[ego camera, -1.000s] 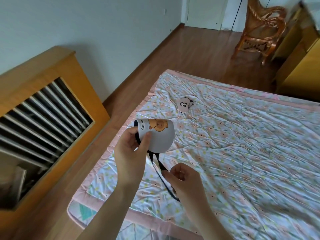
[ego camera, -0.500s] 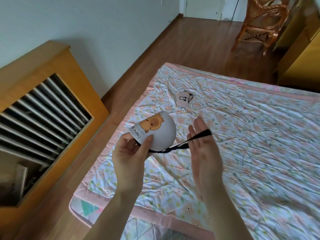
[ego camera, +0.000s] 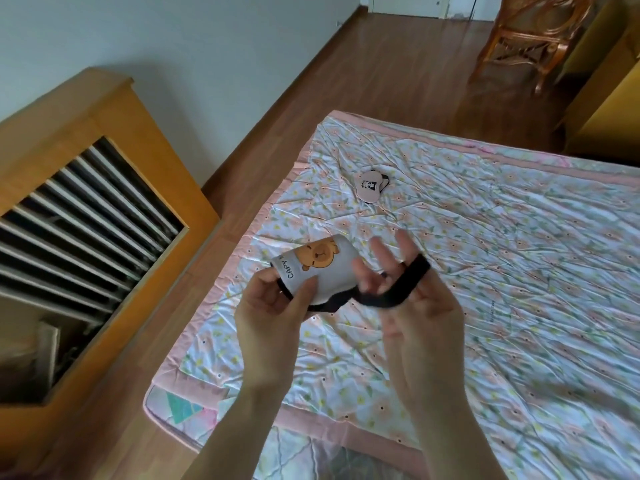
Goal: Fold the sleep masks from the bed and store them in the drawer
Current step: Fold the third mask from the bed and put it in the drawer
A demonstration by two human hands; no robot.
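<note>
Left hand (ego camera: 273, 315) pinches folded white mask (ego camera: 320, 268) | right hand (ego camera: 412, 306) open, black strap (ego camera: 391, 289) looped over fingers | pink mask (ego camera: 370, 185) on bed (ego camera: 519, 271), well apart

A single head-worn wide-angle camera is looking forward and steeply down from above the near edge of the bed (ego camera: 485, 254), which is filling the right and centre of the frame. The left hand (ego camera: 273, 306) and right hand (ego camera: 415, 306) are sitting close below the lens, at lower centre. The wooden floor (ego camera: 381, 71) and a rattan chair (ego camera: 530, 32) are receding toward the top, bent by lens distortion.
</note>
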